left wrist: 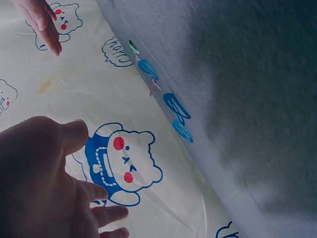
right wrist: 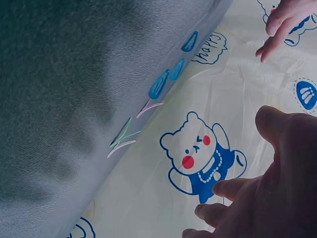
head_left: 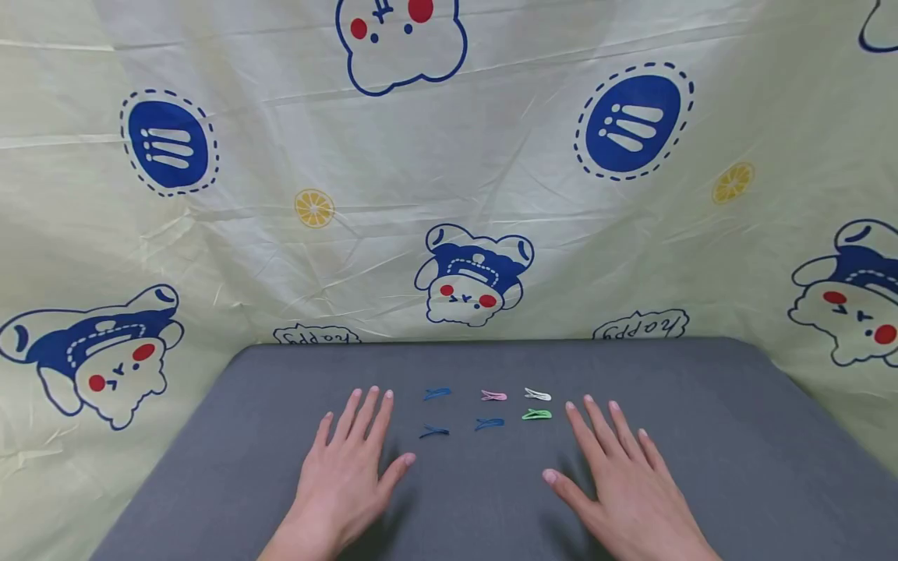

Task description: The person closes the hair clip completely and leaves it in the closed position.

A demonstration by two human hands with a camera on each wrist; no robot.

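Several small snap hair clips lie in two loose rows on the grey table. The back row has a blue hair clip (head_left: 437,394), a pink hair clip (head_left: 494,396) and a white hair clip (head_left: 538,394). Closer to me are a dark blue hair clip (head_left: 434,431), another blue hair clip (head_left: 489,424) and a green hair clip (head_left: 536,414). To the left of them my left hand (head_left: 344,475) hovers palm down, fingers spread, holding nothing. On their right side my right hand (head_left: 624,483) is held the same way, its fingertips nearest the white and green clips.
The grey table (head_left: 477,506) has rounded back corners. Behind it hangs a pale sheet (head_left: 477,171) printed with cartoon bears, blue badges and orange slices.
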